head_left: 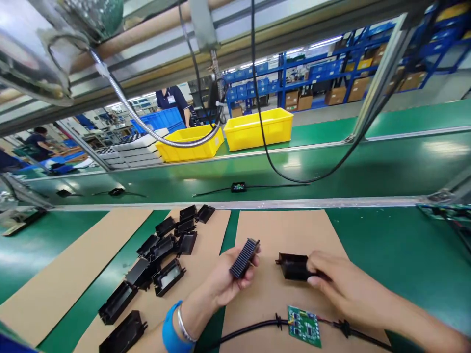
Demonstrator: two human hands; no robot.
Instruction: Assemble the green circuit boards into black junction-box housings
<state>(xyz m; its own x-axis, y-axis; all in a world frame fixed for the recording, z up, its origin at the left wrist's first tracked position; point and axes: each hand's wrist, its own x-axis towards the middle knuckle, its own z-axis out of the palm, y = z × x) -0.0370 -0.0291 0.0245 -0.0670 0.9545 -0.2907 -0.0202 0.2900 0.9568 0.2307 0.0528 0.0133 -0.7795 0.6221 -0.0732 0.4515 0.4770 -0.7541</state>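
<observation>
My left hand (235, 277), with a blue band and a bracelet at its wrist, holds a black ribbed part (245, 258) tilted above the cardboard. To its right, my right hand (327, 277) grips the right end of a black open box (294, 267), whose hollow side shows. Below the two hands lies a green circuit board (304, 327) on the cardboard (279, 230), with black cables (253, 327) running out both ways. Several black housings (164, 247) lie in a loose group on the cardboard left of my left hand.
Beyond the metal rail (257, 204), a small cabled unit (238, 187) lies on the green surface. Two yellow bins (259, 130) stand farther back. A black cable (267, 147) and a metal hose (128, 109) hang across the view. A person (172, 100) stands behind the bins.
</observation>
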